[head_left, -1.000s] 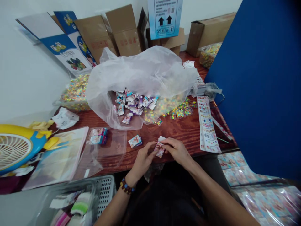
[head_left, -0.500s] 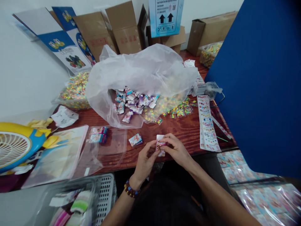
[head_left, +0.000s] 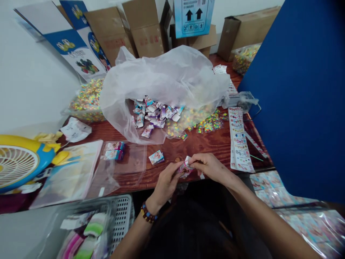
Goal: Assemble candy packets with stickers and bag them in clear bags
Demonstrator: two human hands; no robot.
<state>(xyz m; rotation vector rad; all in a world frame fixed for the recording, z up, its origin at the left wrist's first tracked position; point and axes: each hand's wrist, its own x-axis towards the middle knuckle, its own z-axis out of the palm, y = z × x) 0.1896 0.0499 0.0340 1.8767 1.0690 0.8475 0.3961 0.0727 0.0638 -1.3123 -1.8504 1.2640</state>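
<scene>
A small printed carton [head_left: 185, 169] is held between both hands at the table's front edge. My left hand [head_left: 167, 178] grips it from the left side, thumb and fingers pinched on it. My right hand [head_left: 208, 166] pinches its upper right end, by the white flap. Left of the hands, a couple of small flat cartons [head_left: 156, 157] lie stacked on the wood. Farther left, a few more cartons [head_left: 114, 150] stand together on a clear plastic sheet. Beyond the hands, a large translucent bag [head_left: 164, 79] lies open with many loose cartons [head_left: 153, 113] inside its mouth.
Shiny gold-green packets [head_left: 208, 122] spill right of the bag. Sticker sheets [head_left: 239, 140] lie at the right, beside a blue panel [head_left: 296, 108]. A yellow-blue fan [head_left: 24, 165] and a grey basket [head_left: 121, 219] are at the left. Cardboard boxes [head_left: 145, 36] line the back.
The carton has tilted in my hands, its white flap end now turned up toward the right. My right hand has shifted slightly right. The whole view has moved a little.
</scene>
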